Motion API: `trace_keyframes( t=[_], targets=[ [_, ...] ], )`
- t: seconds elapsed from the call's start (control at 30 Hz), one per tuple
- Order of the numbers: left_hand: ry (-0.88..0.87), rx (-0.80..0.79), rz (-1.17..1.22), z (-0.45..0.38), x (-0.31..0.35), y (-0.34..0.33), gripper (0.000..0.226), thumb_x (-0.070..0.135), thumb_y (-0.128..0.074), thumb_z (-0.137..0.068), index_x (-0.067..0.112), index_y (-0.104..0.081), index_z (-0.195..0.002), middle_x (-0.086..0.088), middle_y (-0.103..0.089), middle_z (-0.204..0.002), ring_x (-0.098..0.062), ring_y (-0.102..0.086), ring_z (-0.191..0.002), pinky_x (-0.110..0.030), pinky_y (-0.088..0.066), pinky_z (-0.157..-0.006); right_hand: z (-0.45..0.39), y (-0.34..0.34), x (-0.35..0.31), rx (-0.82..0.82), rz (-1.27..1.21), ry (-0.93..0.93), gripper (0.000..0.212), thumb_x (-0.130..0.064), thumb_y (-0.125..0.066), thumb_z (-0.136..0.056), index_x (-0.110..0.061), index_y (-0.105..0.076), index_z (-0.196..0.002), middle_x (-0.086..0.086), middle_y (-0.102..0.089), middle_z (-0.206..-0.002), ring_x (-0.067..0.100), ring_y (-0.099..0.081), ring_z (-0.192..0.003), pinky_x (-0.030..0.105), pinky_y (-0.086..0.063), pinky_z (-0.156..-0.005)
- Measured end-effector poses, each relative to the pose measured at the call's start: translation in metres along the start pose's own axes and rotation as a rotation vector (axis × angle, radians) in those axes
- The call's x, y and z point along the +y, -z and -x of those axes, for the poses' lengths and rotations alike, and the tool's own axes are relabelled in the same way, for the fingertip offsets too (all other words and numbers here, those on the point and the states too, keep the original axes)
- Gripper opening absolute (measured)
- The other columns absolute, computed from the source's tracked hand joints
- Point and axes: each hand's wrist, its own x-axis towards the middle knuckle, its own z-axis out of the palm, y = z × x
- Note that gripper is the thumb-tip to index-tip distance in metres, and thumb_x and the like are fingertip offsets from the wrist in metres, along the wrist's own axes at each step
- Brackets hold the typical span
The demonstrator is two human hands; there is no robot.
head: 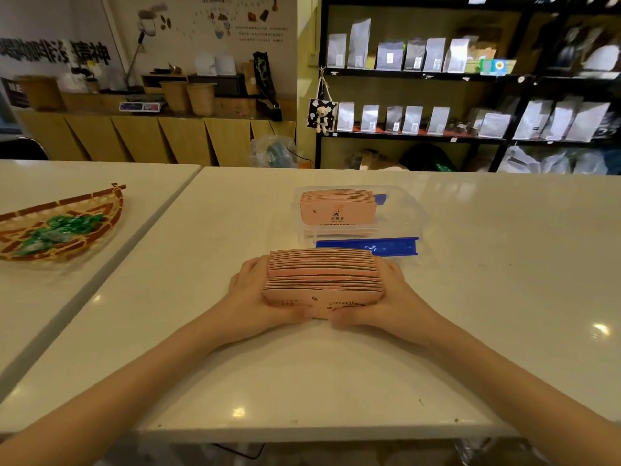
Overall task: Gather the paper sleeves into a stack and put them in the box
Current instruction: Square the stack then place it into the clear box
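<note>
Both hands [322, 297] clasp the sleeve stack [323, 279] (box [400, 210] beyond).

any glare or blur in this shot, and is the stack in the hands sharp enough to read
Head view: ceiling lights glare as small bright spots on the white table; shelves at the far right corner smear with blur and wide-angle bending; the stack of sleeves between left hand and right hand is fairly sharp, its edges distinct, its print only partly legible.
</note>
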Motion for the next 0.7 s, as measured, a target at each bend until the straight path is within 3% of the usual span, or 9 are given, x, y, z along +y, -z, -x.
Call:
trace_keyframes(
  t=[0.1,0.23,0.37,0.43,0.47,0.57,0.7],
  targets=[
    [0.006,0.008,0.032,-0.001,0.000,0.000,0.075,0.067,-0.060,-0.048,0.058,-0.029,-0.116,0.022,-0.036,-0.126,-0.005,-0.020,-0.125,-0.042,-0.019,-0.111,-0.002,-0.001,0.003,0.007,-0.009,-0.014,0.060,-0.025,-0.082,-0.055,-0.060,-0.052,-0.093,-0.037,-0.059,-0.097,-0.026,-0.041,-0.100,0.031,-0.033,-0.103],
    [-0.003,0.065,0.050,-0.002,0.001,-0.003,0.072,0.065,-0.063,-0.047,0.058,-0.034,-0.113,0.015,-0.042,-0.128,-0.011,-0.026,-0.125,-0.044,-0.026,-0.108,-0.007,-0.006,0.008,0.014,0.014,-0.007,0.066,-0.043,-0.079,-0.051,-0.051,-0.051,-0.111,-0.022,-0.062,-0.114,0.006,-0.049,-0.117,0.047,-0.035,-0.104],
    [-0.027,0.032,0.146,-0.005,-0.002,0.001,0.072,0.058,-0.073,-0.050,0.047,-0.044,-0.115,0.014,-0.053,-0.122,-0.013,-0.043,-0.120,-0.044,-0.040,-0.100,-0.008,-0.002,0.013,-0.029,-0.040,-0.071,0.075,-0.047,-0.080,-0.048,-0.049,-0.047,-0.115,-0.019,-0.059,-0.119,0.013,-0.045,-0.121,0.046,-0.039,-0.103],
    [-0.024,0.014,0.178,-0.006,-0.006,0.007,0.068,0.047,-0.078,-0.053,0.040,-0.048,-0.113,0.012,-0.056,-0.117,-0.011,-0.051,-0.113,-0.041,-0.047,-0.094,-0.007,0.004,0.015,-0.042,-0.095,-0.125,0.079,-0.043,-0.082,-0.048,-0.046,-0.043,-0.116,-0.016,-0.057,-0.120,0.013,-0.048,-0.118,0.038,-0.046,-0.097],
    [-0.002,0.003,0.188,-0.005,-0.007,0.010,0.065,0.043,-0.080,-0.053,0.037,-0.049,-0.111,0.012,-0.055,-0.116,-0.010,-0.051,-0.112,-0.038,-0.048,-0.093,-0.006,0.008,0.015,-0.044,-0.134,-0.148,0.082,-0.035,-0.084,-0.051,-0.042,-0.038,-0.119,-0.016,-0.054,-0.120,0.009,-0.050,-0.115,0.028,-0.048,-0.091],
    [0.017,-0.025,0.198,-0.007,-0.008,0.019,0.069,0.048,-0.079,-0.047,0.037,-0.047,-0.107,0.014,-0.056,-0.113,-0.007,-0.052,-0.109,-0.036,-0.045,-0.096,-0.003,0.019,0.013,-0.058,-0.149,-0.158,0.094,-0.022,-0.082,-0.058,-0.039,-0.023,-0.130,-0.024,-0.045,-0.111,-0.006,-0.048,-0.100,0.005,-0.045,-0.070],
    [0.003,-0.071,0.080,-0.008,0.001,0.028,0.072,0.042,-0.078,-0.057,0.042,-0.036,-0.116,0.017,-0.055,-0.110,0.006,-0.048,-0.101,-0.023,-0.032,-0.099,-0.002,0.025,0.007,-0.063,-0.110,-0.164,0.077,-0.026,-0.078,-0.063,-0.038,-0.033,-0.125,-0.020,-0.049,-0.111,0.002,-0.053,-0.101,0.010,-0.047,-0.075]
  ],
)
